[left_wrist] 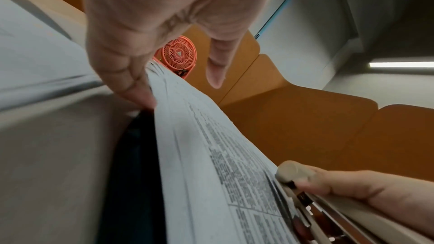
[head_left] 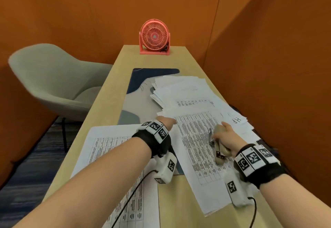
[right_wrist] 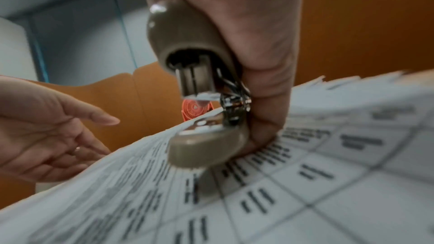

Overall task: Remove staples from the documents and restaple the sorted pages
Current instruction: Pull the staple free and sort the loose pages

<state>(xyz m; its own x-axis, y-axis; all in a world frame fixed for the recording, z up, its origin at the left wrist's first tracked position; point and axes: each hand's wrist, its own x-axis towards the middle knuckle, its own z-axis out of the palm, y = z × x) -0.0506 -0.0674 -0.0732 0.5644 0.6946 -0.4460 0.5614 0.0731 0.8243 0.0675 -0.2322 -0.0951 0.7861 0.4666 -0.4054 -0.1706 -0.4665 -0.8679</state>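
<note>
A printed table document (head_left: 195, 156) lies slanted on the desk in front of me. My right hand (head_left: 226, 134) grips a beige stapler (head_left: 219, 148) that stands on this document. In the right wrist view the stapler (right_wrist: 199, 81) has its jaws apart, with its base resting on the page (right_wrist: 305, 192). My left hand (head_left: 167, 121) lies at the document's far left corner. Its straight fingers (left_wrist: 131, 84) touch the paper edge (left_wrist: 211, 173), and the thumb stays apart from them. A second printed document (head_left: 107, 147) lies to the left under my left forearm.
A loose pile of papers (head_left: 182, 91) sits behind the document on a blue and grey desk mat (head_left: 139, 91). A pink fan (head_left: 154, 37) stands at the far end of the narrow wooden desk (head_left: 179, 201). A grey chair (head_left: 53, 79) is at left. Orange partitions enclose the desk.
</note>
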